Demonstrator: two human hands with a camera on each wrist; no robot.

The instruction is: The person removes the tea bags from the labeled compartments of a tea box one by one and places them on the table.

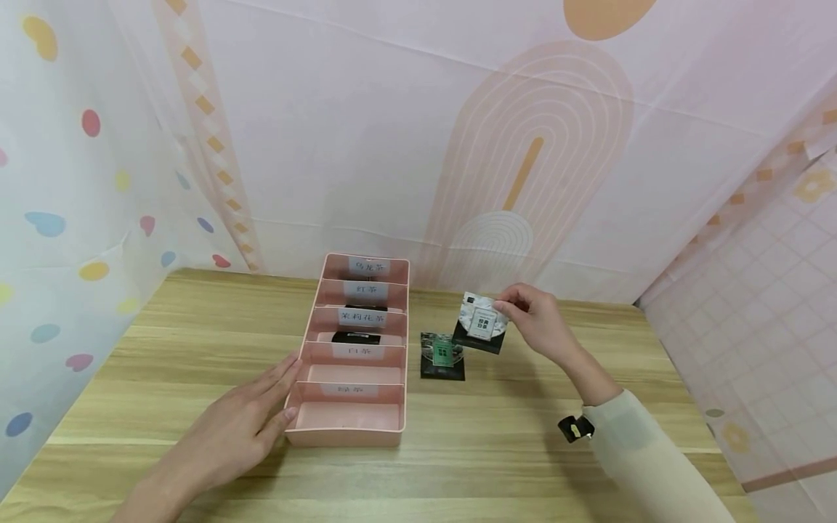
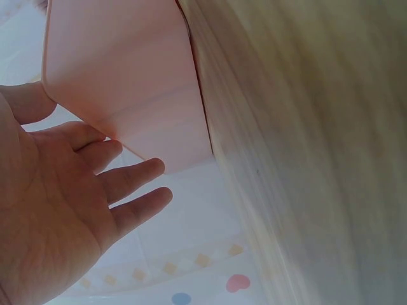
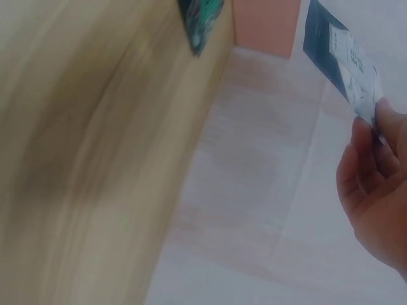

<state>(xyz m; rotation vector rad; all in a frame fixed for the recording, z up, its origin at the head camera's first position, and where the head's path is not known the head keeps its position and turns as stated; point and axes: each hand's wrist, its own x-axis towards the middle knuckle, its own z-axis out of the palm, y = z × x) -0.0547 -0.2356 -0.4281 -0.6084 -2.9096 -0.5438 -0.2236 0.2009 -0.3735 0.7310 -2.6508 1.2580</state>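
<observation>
My right hand (image 1: 539,319) pinches a white and black tea sachet (image 1: 482,324) by its upper right corner, thumb against fingers. In the right wrist view the sachet (image 3: 348,60) is held up above the tabletop. A green and black tea sachet (image 1: 442,356) lies on the table, partly overlapped by the held one in the head view. My left hand (image 1: 238,421) rests against the left side of a pink divided box (image 1: 345,437), its fingers extended along the wall. In the left wrist view, thumb and fingers of the left hand (image 2: 70,190) lie at the box's edge.
The box has several labelled compartments in a row; a dark sachet (image 1: 356,338) lies in the middle one, and dark edges show in those behind. The wooden table (image 1: 510,465) ends at a patterned cloth backdrop (image 1: 314,160). A black strap-like piece (image 1: 575,428) hangs at the right cuff.
</observation>
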